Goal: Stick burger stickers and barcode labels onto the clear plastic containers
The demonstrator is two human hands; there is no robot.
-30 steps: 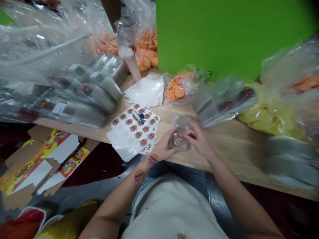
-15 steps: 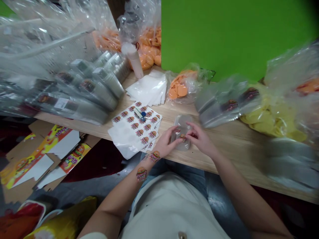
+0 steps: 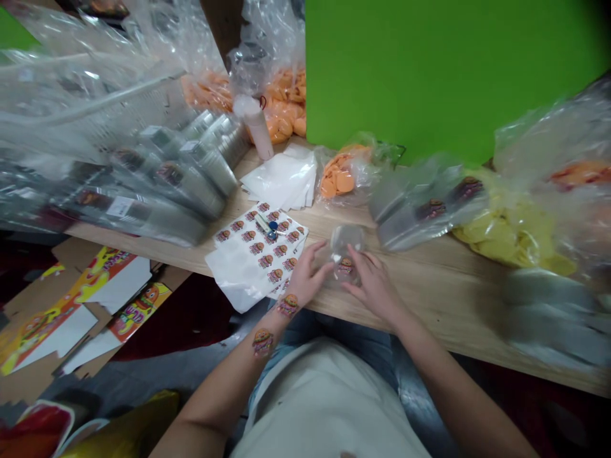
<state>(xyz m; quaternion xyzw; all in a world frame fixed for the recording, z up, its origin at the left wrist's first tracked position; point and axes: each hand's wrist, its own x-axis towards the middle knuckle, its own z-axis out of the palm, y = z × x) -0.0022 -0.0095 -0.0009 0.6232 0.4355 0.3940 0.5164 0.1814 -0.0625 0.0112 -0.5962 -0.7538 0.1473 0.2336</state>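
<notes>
A clear round plastic container (image 3: 347, 245) is recorded on the wooden tabletop (image 3: 429, 296), near the table's front edge, with a burger-design sticker (image 3: 345, 266) visible on its near side. The left hand (image 3: 308, 278) is spread open at the container's left side, and the right hand (image 3: 372, 286) is relaxed at its lower right. Neither hand is clenched and no firm grasp is shown; whether the plastic is being touched cannot be determined. Two burger stickers (image 3: 262, 341) are worn on the left forearm. A printed sticker sheet (image 3: 255, 245) lies just left of the left hand, with a small blue-and-silver item (image 3: 267, 227) on it. Beyond are white sheets (image 3: 281, 178), a bag of orange discs (image 3: 340, 178) and a bag of yellow discs (image 3: 506, 232).
</notes>
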